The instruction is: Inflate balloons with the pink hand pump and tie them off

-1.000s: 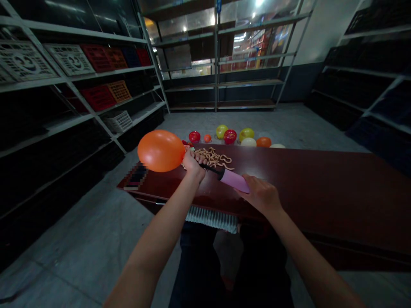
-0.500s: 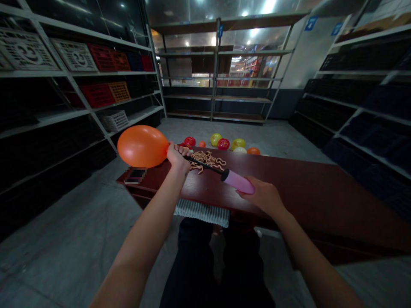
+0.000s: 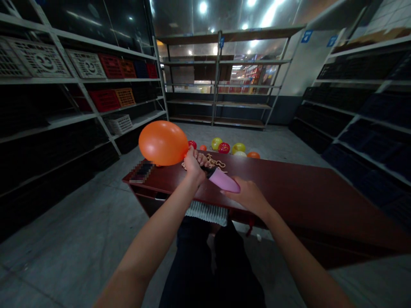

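Left hand (image 3: 194, 166) gripping orange balloon (image 3: 163, 143) by neck | right hand (image 3: 248, 196) clasping pink pump (image 3: 221, 179) | pump axis (slanted) pointing forward-left

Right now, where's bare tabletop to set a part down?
Widest: tabletop right of the pink pump, past the right forearm. Smaller: between the pixelated item and left forearm. Crowded: far-left, around the orange balloon and tan squiggly pieces.

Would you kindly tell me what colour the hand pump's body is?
The pump body is pinkish purple, seen in the head view.

Dim overall, glare from overhead lights (image 3: 203, 7), deep shadow in the left shelves (image 3: 86, 95), distortion toward the edges.
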The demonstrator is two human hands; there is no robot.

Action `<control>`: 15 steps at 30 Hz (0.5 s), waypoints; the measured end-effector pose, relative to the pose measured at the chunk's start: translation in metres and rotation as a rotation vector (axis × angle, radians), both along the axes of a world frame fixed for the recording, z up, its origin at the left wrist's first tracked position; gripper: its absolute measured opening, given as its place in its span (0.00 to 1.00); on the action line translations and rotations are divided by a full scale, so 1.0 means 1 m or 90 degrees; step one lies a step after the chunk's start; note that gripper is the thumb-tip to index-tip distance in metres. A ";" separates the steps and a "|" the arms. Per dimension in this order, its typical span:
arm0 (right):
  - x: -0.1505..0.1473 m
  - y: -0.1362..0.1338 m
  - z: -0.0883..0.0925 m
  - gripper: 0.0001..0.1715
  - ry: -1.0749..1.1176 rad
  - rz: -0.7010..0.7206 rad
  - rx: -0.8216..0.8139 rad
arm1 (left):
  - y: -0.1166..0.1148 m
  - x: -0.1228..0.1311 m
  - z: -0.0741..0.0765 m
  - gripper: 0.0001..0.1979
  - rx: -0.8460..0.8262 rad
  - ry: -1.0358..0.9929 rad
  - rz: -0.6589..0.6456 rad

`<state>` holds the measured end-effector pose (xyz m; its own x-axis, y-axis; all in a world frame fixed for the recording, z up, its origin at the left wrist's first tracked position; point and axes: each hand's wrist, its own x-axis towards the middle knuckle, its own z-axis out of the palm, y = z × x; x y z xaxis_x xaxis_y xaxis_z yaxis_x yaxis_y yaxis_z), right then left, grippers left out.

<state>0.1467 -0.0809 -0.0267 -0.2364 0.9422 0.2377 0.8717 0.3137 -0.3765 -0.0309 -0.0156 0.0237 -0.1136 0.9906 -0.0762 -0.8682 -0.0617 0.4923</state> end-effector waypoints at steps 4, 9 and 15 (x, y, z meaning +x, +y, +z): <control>-0.004 -0.004 0.003 0.33 -0.040 0.007 0.055 | 0.001 -0.012 0.005 0.23 -0.015 -0.003 -0.023; 0.003 -0.007 -0.002 0.32 -0.104 0.004 0.131 | 0.014 -0.040 0.010 0.21 -0.047 -0.001 -0.001; 0.027 -0.016 -0.016 0.32 -0.154 -0.027 0.134 | 0.035 -0.084 0.015 0.21 -0.075 0.000 0.033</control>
<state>0.1738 -0.0970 -0.0423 -0.2719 0.8885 0.3698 0.9417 0.3247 -0.0878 -0.1150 0.0190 0.0386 -0.1652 0.9675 -0.1914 -0.8653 -0.0490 0.4989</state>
